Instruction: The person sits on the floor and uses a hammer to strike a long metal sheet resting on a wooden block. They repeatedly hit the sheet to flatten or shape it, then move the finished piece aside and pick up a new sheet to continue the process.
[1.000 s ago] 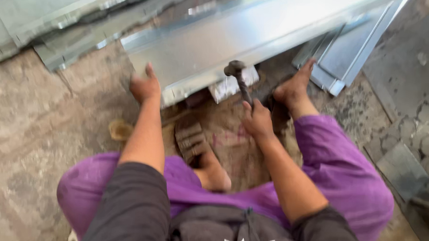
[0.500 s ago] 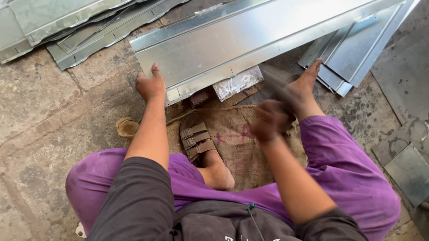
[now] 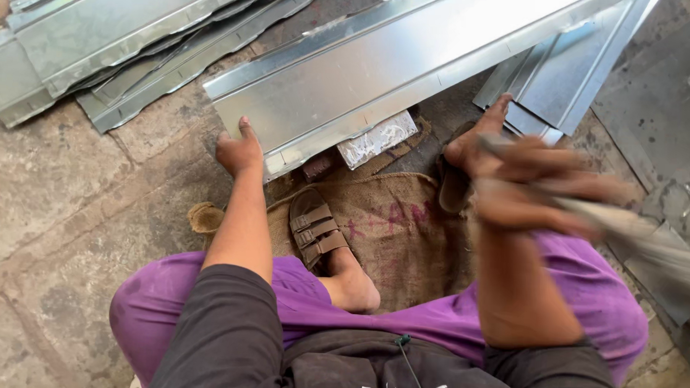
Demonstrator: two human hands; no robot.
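- Sheet metal work is taking place on a stone floor (image 3: 69,200), with the person sitting on brown sacking (image 3: 405,234).
- Left hand (image 3: 239,148) is pressing flat, fingers spread, on the near corner of a long galvanised sheet (image 3: 410,66), pinning it down; its grip is closing on nothing.
- Right hand (image 3: 528,196) is raised and blurred, its grip wrapping around the handle of a hammer (image 3: 634,235), whose head I cannot make out.
- Sheet's near edge is resting over a pale block (image 3: 377,138) just in front of the sandalled left foot (image 3: 317,231); the right foot (image 3: 477,141) is lying near smaller sheets (image 3: 563,79).
- Folded edge is already showing along the sheet's near side; by my judgement the corner is only partly dressed, with hammering left to do.
- More bent sheets (image 3: 113,48) are lying stacked at upper left.
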